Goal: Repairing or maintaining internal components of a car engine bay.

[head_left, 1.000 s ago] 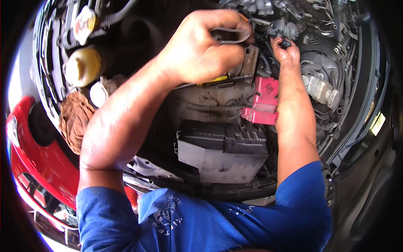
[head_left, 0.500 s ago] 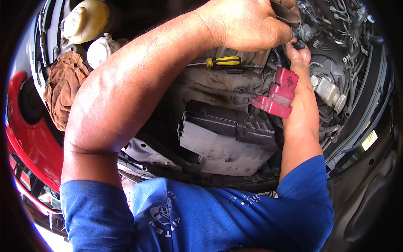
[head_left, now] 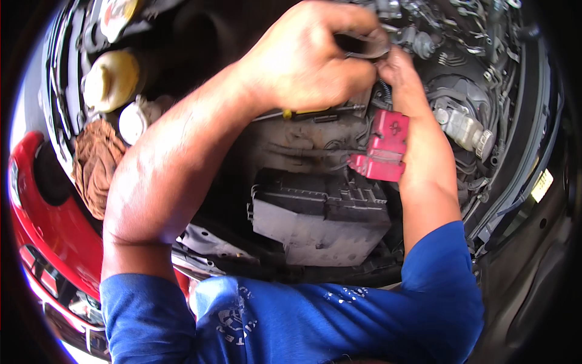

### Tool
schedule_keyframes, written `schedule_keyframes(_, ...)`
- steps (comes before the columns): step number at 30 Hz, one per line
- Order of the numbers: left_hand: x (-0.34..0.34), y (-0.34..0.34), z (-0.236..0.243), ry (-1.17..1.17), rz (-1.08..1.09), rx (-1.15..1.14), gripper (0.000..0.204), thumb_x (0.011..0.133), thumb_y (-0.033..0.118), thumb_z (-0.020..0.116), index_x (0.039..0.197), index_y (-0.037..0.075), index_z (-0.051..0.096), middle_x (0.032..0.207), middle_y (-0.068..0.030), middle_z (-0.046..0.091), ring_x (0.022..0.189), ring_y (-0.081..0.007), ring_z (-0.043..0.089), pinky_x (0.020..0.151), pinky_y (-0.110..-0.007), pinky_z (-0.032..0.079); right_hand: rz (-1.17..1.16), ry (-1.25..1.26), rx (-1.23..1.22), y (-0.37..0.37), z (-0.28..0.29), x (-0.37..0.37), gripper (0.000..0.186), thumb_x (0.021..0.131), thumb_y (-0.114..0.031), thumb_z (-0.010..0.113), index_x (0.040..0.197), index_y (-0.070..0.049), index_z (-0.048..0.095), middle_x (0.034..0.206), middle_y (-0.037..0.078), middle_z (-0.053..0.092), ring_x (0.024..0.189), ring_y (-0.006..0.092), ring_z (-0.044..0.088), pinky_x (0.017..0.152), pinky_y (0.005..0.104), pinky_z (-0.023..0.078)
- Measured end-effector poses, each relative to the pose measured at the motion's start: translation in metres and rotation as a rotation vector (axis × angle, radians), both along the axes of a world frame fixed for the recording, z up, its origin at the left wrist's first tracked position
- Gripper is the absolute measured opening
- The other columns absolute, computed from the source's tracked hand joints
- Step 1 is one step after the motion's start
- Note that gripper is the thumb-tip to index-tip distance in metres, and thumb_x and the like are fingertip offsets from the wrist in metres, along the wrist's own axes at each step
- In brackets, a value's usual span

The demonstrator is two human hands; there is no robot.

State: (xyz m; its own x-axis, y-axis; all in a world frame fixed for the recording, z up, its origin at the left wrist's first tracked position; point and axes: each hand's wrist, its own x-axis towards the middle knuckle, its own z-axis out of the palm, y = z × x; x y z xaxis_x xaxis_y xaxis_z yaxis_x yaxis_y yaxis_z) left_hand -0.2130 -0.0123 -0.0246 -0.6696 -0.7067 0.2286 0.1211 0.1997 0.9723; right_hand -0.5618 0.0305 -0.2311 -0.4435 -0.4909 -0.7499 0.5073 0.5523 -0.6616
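Note:
My left hand [head_left: 312,60] is closed around a dark grey, hollow-looking piece [head_left: 374,52], blurred, over the engine bay. Just beyond it, my right hand [head_left: 398,68] has its fingers curled at the end of that piece, beside metal engine fittings [head_left: 422,42]; what they grip is hidden. A yellow-and-black screwdriver [head_left: 290,114] lies below my left hand. A red plastic terminal cover [head_left: 386,142] sits against my right forearm, above a black box [head_left: 320,224].
Yellowish reservoir [head_left: 111,79], white reservoir [head_left: 133,121] and brown rag [head_left: 92,173] are at the left. A translucent reservoir [head_left: 461,128] is right of my forearm. The car's edge [head_left: 515,151] bounds the right; a red car [head_left: 48,236] stands at far left.
My left hand moved right and up with the grey piece, then back left. My right hand shifted slightly left; the small dark part seen in its fingers earlier is now hidden.

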Motion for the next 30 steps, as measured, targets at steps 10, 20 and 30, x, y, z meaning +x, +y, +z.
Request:
schedule_keyframes(10, -0.005, -0.006, -0.007, 0.141, -0.048, -0.05, 0.023, 0.066, -0.007, 0.059, 0.087, -0.001, 0.064, 0.086, -0.012, 0.066, 0.081, -0.0251, 0.066, 0.074, -0.034, 0.052, -0.267, -0.051, 0.041, 0.003, 0.042, 0.019, 0.009, 0.088, -0.014, 0.063, 0.09, -0.008, 0.058, 0.078, 0.007, 0.058, 0.063, 0.0195, 0.058, 0.047, 0.0274, 0.039)
schedule_keyframes(20, -0.005, -0.005, 0.0, 0.352, -0.004, 0.19, 0.017, 0.075, 0.006, 0.071, 0.09, 0.002, 0.063, 0.089, -0.0109, 0.065, 0.096, -0.0305, 0.063, 0.101, -0.05, 0.044, -0.87, -0.553, -0.36, 0.025, 0.043, -0.019, 0.017, 0.082, -0.027, 0.061, 0.079, -0.012, 0.052, 0.062, 0.003, 0.048, 0.05, 0.0147, 0.048, 0.043, 0.0265, 0.036)
schedule_keyframes(30, -0.008, -0.003, -0.003, 0.254, -0.037, 0.07, 0.015, 0.076, 0.002, 0.068, 0.09, 0.002, 0.065, 0.089, -0.0104, 0.067, 0.094, -0.0276, 0.065, 0.099, -0.045, 0.045, 0.072, 0.131, 0.156, -0.005, 0.032, 0.03, 0.012, 0.088, -0.018, 0.067, 0.089, -0.007, 0.065, 0.078, 0.006, 0.066, 0.062, 0.0173, 0.061, 0.049, 0.0289, 0.047)
